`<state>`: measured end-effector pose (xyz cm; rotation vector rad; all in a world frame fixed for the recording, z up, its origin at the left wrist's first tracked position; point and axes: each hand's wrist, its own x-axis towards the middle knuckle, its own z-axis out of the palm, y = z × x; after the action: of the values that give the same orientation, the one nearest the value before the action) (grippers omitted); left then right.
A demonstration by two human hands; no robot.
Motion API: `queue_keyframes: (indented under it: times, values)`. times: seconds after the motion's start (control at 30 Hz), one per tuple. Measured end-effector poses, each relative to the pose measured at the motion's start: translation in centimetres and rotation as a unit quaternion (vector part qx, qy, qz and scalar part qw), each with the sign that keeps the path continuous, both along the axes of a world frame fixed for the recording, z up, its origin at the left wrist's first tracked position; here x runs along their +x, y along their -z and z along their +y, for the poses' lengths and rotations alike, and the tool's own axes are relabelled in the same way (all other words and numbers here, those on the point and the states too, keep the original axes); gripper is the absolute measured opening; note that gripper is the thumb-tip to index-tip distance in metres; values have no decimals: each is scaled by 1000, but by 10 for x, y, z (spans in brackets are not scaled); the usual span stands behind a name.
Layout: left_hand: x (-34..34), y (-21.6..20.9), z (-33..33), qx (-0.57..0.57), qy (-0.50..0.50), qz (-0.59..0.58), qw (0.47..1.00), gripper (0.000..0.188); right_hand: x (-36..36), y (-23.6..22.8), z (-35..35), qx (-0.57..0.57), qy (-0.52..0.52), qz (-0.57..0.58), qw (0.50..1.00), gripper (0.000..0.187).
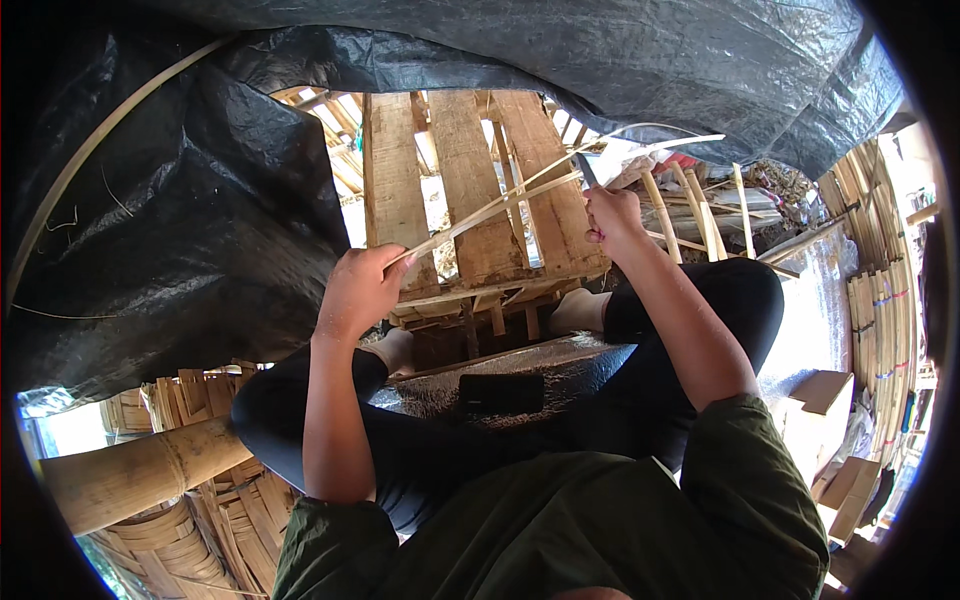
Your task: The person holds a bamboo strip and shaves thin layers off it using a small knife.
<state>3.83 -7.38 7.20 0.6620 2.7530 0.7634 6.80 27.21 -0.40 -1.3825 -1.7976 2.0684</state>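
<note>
My left hand (362, 290), at the middle left, is closed on one end of a long pale bamboo strip (478, 215). The strip slants up to the right, and its far part splits into thin curling lengths. My right hand (612, 216) is wrapped round the handle of a knife (585, 170), whose grey blade points up and slightly left. The blade meets the strip near where it splits; the exact contact is too small to tell. Both hands are above a rough wooden slatted bench (455, 180).
Black plastic sheeting (190, 230) hangs at the left and across the top. Cut bamboo pieces (690, 210) stand beyond my right knee. A thick bamboo pole (150, 470) lies at lower left, and strip bundles (880, 320) line the right. A dark flat object (500, 393) rests between my legs.
</note>
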Motion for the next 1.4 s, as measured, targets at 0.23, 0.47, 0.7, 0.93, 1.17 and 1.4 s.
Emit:
queue_keyframes:
  times: [0.23,0.47,0.7,0.93,1.17,1.4]
  values:
    - [-2,5,-1,-8,8,11,1000,22,2,-5,-2,11,104,-7,994,22]
    - [-1,8,-3,4,-2,4,1000,21,4,-12,26,-20,187,26,982,8]
    - [-3,6,-2,5,2,0,1000,20,15,-27,24,-41,112,18,993,5]
    - [-2,8,0,4,3,2,1000,19,25,-38,13,-88,42,67,993,12]
    - [-4,9,0,-5,1,-3,1000,20,35,-44,20,-132,-14,80,988,11]
    - [-6,14,1,-15,15,52,998,14,36,-54,15,-147,-57,67,985,9]
